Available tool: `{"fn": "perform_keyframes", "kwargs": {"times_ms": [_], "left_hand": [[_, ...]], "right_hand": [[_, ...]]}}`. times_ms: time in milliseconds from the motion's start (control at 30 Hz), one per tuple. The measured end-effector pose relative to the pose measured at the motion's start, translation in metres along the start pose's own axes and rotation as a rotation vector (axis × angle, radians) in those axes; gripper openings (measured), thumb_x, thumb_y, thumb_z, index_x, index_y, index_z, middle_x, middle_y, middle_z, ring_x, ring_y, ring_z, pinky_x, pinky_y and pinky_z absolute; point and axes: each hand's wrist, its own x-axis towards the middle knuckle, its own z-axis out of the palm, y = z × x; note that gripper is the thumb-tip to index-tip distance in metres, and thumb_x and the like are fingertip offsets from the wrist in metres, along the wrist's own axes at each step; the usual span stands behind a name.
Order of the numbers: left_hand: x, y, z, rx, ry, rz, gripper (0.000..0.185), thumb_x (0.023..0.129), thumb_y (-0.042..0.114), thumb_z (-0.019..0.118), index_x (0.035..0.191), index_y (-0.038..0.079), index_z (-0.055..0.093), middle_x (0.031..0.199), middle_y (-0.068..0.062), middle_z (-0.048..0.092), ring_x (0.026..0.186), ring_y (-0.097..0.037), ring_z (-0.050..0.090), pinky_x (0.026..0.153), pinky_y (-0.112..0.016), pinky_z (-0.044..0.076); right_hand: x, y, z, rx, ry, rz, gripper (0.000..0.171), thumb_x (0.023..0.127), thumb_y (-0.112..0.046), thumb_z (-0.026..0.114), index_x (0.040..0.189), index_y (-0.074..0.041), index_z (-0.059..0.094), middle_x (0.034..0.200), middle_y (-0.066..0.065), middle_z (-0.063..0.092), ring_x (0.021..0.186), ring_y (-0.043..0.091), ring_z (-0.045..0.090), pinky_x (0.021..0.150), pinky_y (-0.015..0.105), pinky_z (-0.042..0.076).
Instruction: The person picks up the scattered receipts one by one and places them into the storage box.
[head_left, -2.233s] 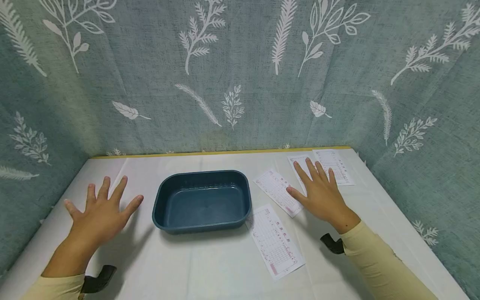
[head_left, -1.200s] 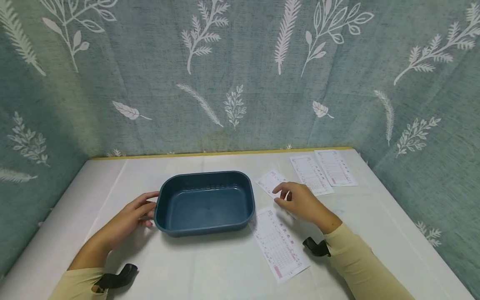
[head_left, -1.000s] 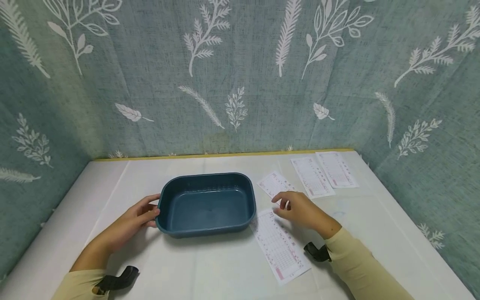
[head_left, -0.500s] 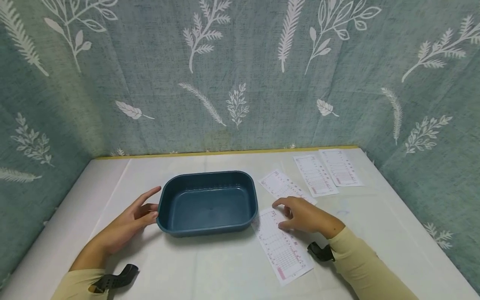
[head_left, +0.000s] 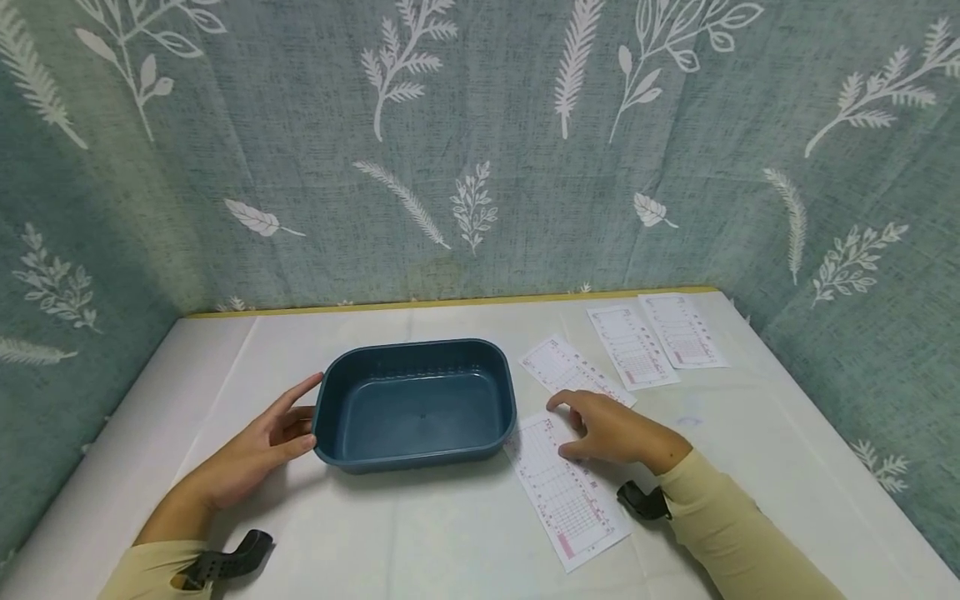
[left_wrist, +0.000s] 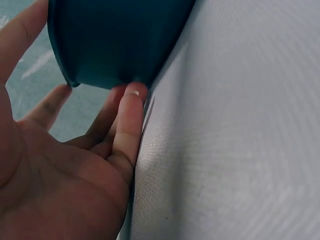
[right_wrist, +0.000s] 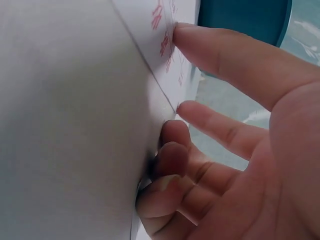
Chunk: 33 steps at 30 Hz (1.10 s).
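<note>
A dark blue rectangular plastic basin (head_left: 420, 459) stands on the white-covered table. My left hand (head_left: 243, 454) is at its left end, thumb and index fingertip at the rim; in the left wrist view the other fingertips reach low on the basin's outer wall (left_wrist: 115, 40). To the right, my right hand (head_left: 609, 429) rests low over a printed form slip (head_left: 570, 512) with red and grey printing. In the right wrist view, thumb and index fingertips touch the slip (right_wrist: 167, 55), spaced apart, and the other fingers curl against the tablecloth. The slip's upper left corner lies close by the basin.
Another printed slip (head_left: 562, 364) lies slanted behind the right hand. Two more slips, one (head_left: 633, 348) beside the other (head_left: 684, 332), lie at the back right. A blue-green leaf-patterned curtain (head_left: 480, 167) encloses the table at the back and sides.
From spread and raised, both hands have come down inward: the left to the basin's left end, the right to the nearest slip. Over the last half second they have hardly moved.
</note>
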Motion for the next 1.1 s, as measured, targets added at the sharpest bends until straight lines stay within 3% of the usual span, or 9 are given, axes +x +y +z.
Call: {"fn": "perform_keyframes", "kwargs": {"times_ms": [300, 633, 900, 1100], "left_hand": [[-0.0028, -0.004, -0.0001, 0.061, -0.002, -0.014, 0.077, 0.103, 0.013, 0.053, 0.161, 0.035, 0.008, 0.154, -0.032, 0.031, 0.121, 0.014, 0.047, 0.093, -0.016, 0.046], [-0.0011, 0.0015, 0.0001, 0.064, 0.007, -0.039, 0.078, 0.103, 0.016, 0.055, 0.161, 0.038, 0.008, 0.155, -0.03, 0.033, 0.121, 0.013, 0.047, 0.092, -0.016, 0.046], [-0.0018, -0.0004, 0.0009, 0.049, 0.002, -0.044, 0.078, 0.103, 0.015, 0.055, 0.161, 0.035, 0.007, 0.155, -0.031, 0.032, 0.121, 0.012, 0.047, 0.093, -0.015, 0.045], [0.0002, -0.002, -0.0006, 0.047, 0.001, -0.05, 0.078, 0.103, 0.015, 0.054, 0.162, 0.035, 0.006, 0.156, -0.03, 0.03, 0.121, 0.012, 0.046, 0.093, -0.015, 0.045]], "right_hand": [[0.0001, 0.0003, -0.0008, 0.025, -0.023, 0.015, 0.053, 0.08, -0.015, 0.083, 0.126, -0.008, 0.057, 0.079, 0.001, 0.051, 0.074, 0.012, 0.048, 0.067, 0.025, 0.04], [0.0007, -0.0004, -0.0023, 0.019, -0.012, 0.002, 0.05, 0.081, -0.016, 0.083, 0.123, -0.008, 0.056, 0.078, 0.001, 0.05, 0.073, 0.012, 0.048, 0.067, 0.025, 0.04], [-0.001, -0.0012, -0.0001, 0.027, -0.012, 0.011, 0.041, 0.08, -0.017, 0.084, 0.112, -0.012, 0.058, 0.08, 0.0, 0.052, 0.075, 0.012, 0.049, 0.066, 0.025, 0.041], [-0.0017, 0.0015, -0.0014, 0.021, -0.029, -0.028, 0.028, 0.083, -0.016, 0.08, 0.098, -0.012, 0.057, 0.07, -0.006, 0.051, 0.064, 0.007, 0.048, 0.057, 0.021, 0.039]]}}
